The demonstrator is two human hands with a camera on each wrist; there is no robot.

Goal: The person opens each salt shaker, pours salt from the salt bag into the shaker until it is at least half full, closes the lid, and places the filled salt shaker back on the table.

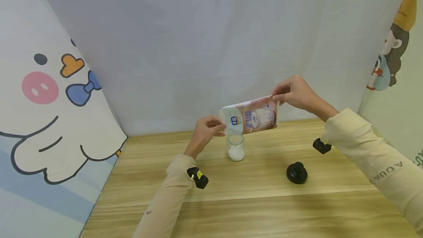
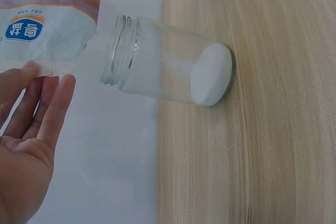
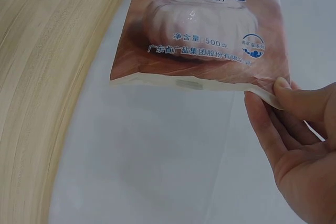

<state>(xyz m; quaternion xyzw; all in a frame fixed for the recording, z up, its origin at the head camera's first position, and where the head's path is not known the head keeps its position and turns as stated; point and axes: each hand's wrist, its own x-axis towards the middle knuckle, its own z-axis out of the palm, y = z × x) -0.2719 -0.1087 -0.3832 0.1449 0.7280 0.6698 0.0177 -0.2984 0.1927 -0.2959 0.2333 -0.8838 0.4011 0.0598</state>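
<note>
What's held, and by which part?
The salt packet: left hand pinches the edge of its lower, logo end; right hand, a corner of the raised end.

Kinda looks like a staged tabletop booth, can't tell what building: pale cloth backdrop (image 1: 198,47) top middle, big cartoon panel (image 1: 82,127) at left, second cartoon panel (image 1: 396,102) upper right, wood-grain table (image 1: 248,205) along the bottom.

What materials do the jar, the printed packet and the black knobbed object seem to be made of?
Jar: most likely clear, smooth glass; see-through, with bright rim highlights.
Printed packet: probably thin, smooth plastic film; its pale edge bends.
Black knobbed object: perhaps plastic or rubber, smooth and dark; too small to be sure.
</note>
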